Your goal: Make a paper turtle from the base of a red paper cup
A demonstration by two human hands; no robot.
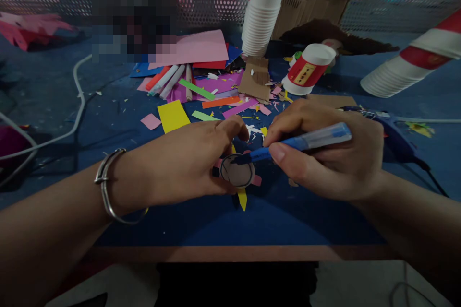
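A small round paper piece (240,175) with a dark outline lies low over the blue table, pink and yellow paper tabs sticking out around its rim. My left hand (194,160), with a silver bangle at the wrist, curls its thumb and fingers about the left side of this piece and grips it. In my right hand (331,158) is a blue marker (306,140), held in a writing grip. The marker's tip end points down at the disc's upper part; whether it touches cannot be made out.
Beyond my hands lie paper scraps, a yellow paper piece (173,116), several markers (171,81) and pink paper (201,48). Stacked paper cups (261,24) stand behind, with a single red-and-white cup (306,69). A blue corded tool (396,136) is at right, a white cable (79,100) at left.
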